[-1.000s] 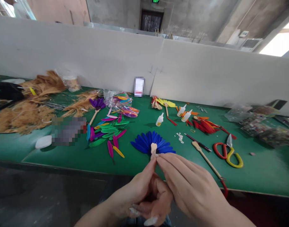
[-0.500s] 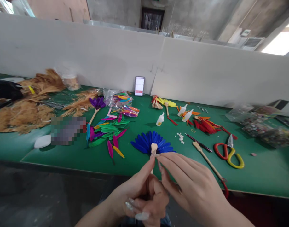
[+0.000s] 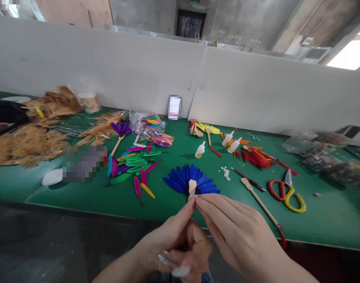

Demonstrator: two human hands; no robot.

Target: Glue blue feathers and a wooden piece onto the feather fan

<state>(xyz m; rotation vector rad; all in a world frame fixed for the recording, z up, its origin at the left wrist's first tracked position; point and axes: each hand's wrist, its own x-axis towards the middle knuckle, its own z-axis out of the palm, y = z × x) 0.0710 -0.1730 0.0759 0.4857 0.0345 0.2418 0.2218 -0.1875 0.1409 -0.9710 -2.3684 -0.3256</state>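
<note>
Pinching blue feather fan [image 3: 188, 175] in left hand [image 3: 174, 232] by worktop's front edge [image 3: 79, 206], with unclear hold from right hand [image 3: 238, 228], risking a slip under lopsided pressure!

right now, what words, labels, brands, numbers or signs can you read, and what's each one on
No text can be read.
Small white bottles: labels too small to read.
Pale scrawl on the grey back wall: too faint to read.
Upright screen: pixelated, unreadable.
Green sign: cut off by the top edge, unreadable.
</note>
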